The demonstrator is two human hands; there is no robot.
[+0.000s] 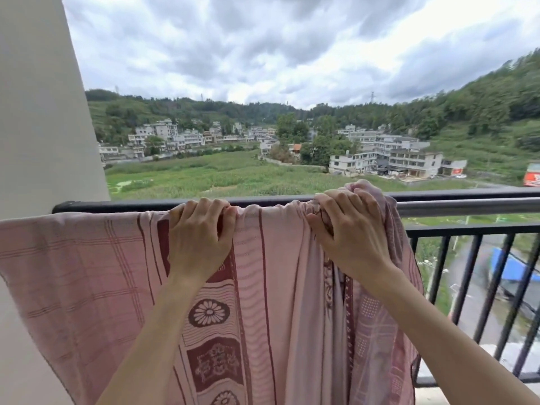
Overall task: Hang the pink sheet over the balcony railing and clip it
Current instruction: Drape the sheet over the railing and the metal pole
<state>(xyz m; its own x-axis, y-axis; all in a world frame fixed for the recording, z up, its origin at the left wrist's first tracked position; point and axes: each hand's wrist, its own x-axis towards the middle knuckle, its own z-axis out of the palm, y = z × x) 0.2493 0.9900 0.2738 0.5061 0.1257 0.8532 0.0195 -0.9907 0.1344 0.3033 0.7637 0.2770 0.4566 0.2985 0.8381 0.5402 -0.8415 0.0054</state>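
Balcony railing (467, 206) beside white pillar (38, 112), both hands' grip bunching draped pink sheet (87, 273).

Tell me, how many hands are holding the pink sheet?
2. The left hand grips the pink sheet at the top rail; the right hand grips the bunched part just beside it.

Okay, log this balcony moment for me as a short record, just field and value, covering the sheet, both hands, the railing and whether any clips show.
sheet: pink sheet draped over the top rail, bunched at its right end
left hand: left hand grips the sheet's top edge at the rail
right hand: right hand grips the bunched part
railing: black balcony railing, bare to the right of the sheet
clips: none in view
left side: white pillar
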